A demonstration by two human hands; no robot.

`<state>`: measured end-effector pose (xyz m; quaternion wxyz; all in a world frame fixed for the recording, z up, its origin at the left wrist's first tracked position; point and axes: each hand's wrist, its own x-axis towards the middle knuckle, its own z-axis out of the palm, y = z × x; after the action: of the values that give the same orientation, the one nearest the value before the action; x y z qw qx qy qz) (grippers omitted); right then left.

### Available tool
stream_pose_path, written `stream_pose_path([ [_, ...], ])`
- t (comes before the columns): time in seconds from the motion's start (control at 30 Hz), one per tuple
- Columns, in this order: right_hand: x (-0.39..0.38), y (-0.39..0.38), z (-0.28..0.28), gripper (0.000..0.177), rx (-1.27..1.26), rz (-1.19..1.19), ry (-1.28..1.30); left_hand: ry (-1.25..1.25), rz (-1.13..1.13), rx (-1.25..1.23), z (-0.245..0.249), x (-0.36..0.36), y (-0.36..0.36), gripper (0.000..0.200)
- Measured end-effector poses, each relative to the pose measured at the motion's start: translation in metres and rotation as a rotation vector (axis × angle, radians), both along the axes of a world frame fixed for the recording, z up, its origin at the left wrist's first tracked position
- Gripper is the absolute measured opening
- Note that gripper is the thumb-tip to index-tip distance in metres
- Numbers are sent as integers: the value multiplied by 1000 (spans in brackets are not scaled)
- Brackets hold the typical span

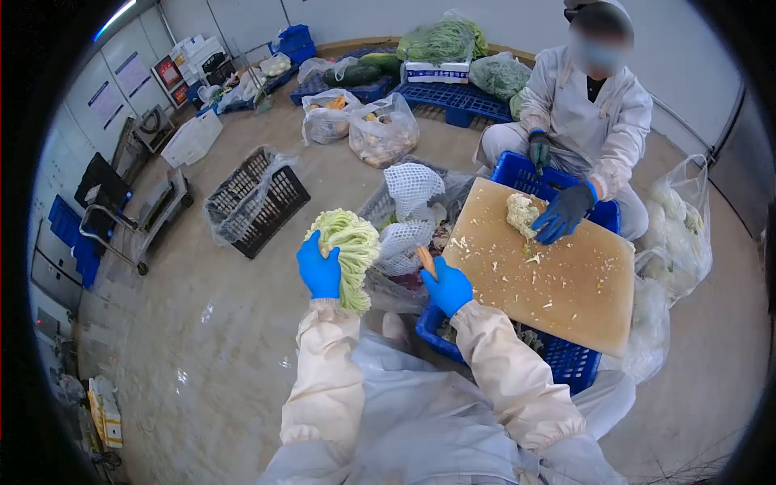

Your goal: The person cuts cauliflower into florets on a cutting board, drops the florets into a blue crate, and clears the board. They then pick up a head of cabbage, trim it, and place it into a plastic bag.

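My left hand (320, 267), in a blue glove, grips a pale green cabbage head (356, 250) with ruffled leaves. Its brownish stem end shows by my thumb. My right hand (447, 287), also blue-gloved, is closed around a tool with a wooden handle (425, 260); the rest of that tool is hidden. This hand is beside the left edge of a tan cutting board (558, 295), which rests across a blue crate (566, 364) and is strewn with white crumbs. On the board's far side, a co-worker's dark-gloved hand (563, 214) touches a cauliflower piece (522, 213).
Between my hands and beyond stands a lined crate with white foam netting (408, 194) and scraps. A black crate (257, 202) sits to the left. Filled plastic bags (384, 131) and blue pallets (457, 99) with vegetables lie farther back. More bags (677, 222) stand at the right.
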<state>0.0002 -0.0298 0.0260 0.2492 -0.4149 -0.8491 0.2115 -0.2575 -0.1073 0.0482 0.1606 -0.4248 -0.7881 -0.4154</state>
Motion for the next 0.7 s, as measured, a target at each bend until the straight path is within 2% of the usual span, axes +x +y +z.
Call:
stream_pose_path([
  [0.07,5,1,-8,31,-101,84,-230,40,21,0,-1,-2,1,57],
  [0.1,5,-4,-5,31,-100,78,-226,43,15,3,0,-3,2,57],
  [0.17,4,-18,4,31,-118,55,83,63,-23,-25,-1,2,4,57],
  [0.2,3,-22,3,31,-123,51,77,56,-26,-31,-4,5,4,57],
  [0.27,-4,-23,2,33,-167,203,68,16,-137,9,-3,7,10,57],
  [0.33,-6,-20,-8,31,-198,206,139,10,-154,6,0,12,12,56],
  [0.4,-2,-16,-16,27,-425,206,337,-4,-161,1,2,14,12,56],
  [0.43,0,-14,-19,27,-424,207,336,-4,-158,-11,1,15,13,56],
  [0.5,4,-12,-22,23,-1009,-3,681,-7,-156,-24,-2,15,12,56],
  [0.6,8,-17,-19,23,-901,69,667,-14,-134,44,-3,13,13,53],
  [0.63,5,-23,-13,23,-742,128,604,16,-139,33,-3,15,13,53],
  [0.7,4,-24,-16,23,-742,150,554,48,-144,23,-2,18,13,53],
])
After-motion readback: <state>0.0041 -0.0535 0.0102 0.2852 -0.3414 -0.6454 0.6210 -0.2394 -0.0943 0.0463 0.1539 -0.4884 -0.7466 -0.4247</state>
